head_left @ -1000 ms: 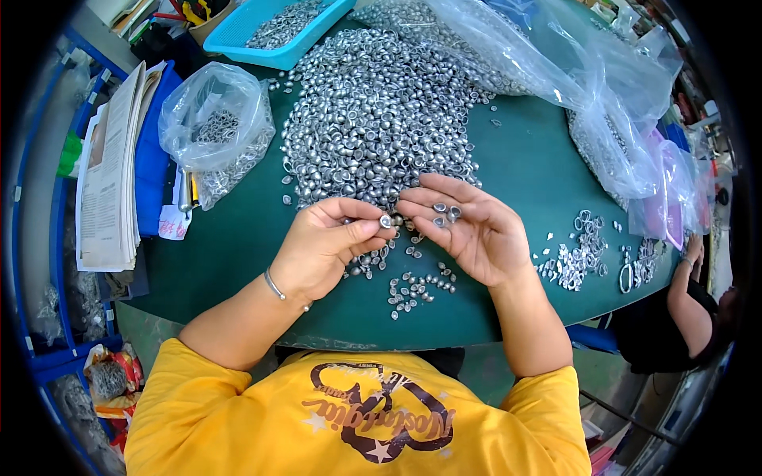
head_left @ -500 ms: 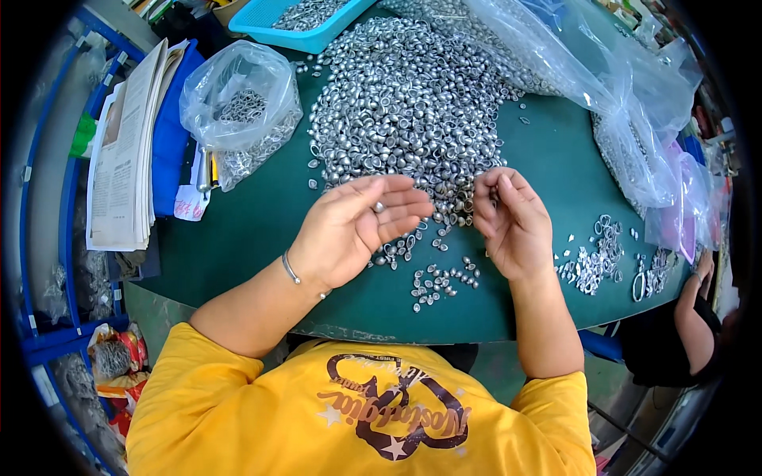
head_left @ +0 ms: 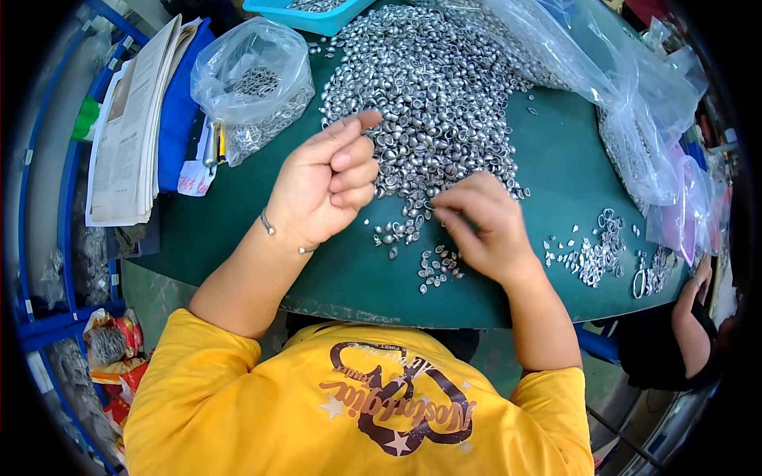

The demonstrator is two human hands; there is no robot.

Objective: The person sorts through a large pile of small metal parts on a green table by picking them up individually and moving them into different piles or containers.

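A large pile of small silver oval metal caps (head_left: 429, 87) spreads over the green table. My left hand (head_left: 329, 174), with a silver cuff bracelet on its wrist, is raised at the pile's left side. Its index finger stretches out while the other fingers curl into the palm, hiding whatever they hold. My right hand (head_left: 486, 226) is palm down at the pile's near edge, thumb and fingertips pinched together; what lies between them is too small to make out. Loose caps (head_left: 400, 230) lie just left of it, and a small separate group of caps (head_left: 436, 268) sits nearer me.
A clear bag of metal parts (head_left: 252, 87) stands left, beside a blue holder with papers (head_left: 131, 127). A turquoise basket (head_left: 337, 17) is at the back. Large plastic bags (head_left: 635, 131) and a heap of silver parts (head_left: 599, 250) lie right. Another person's arm (head_left: 692, 321) shows at far right.
My left hand has moved left and its fingers have curled in from an open palm. The right hand has turned over and moved left, fingertips down at the pile's near edge.
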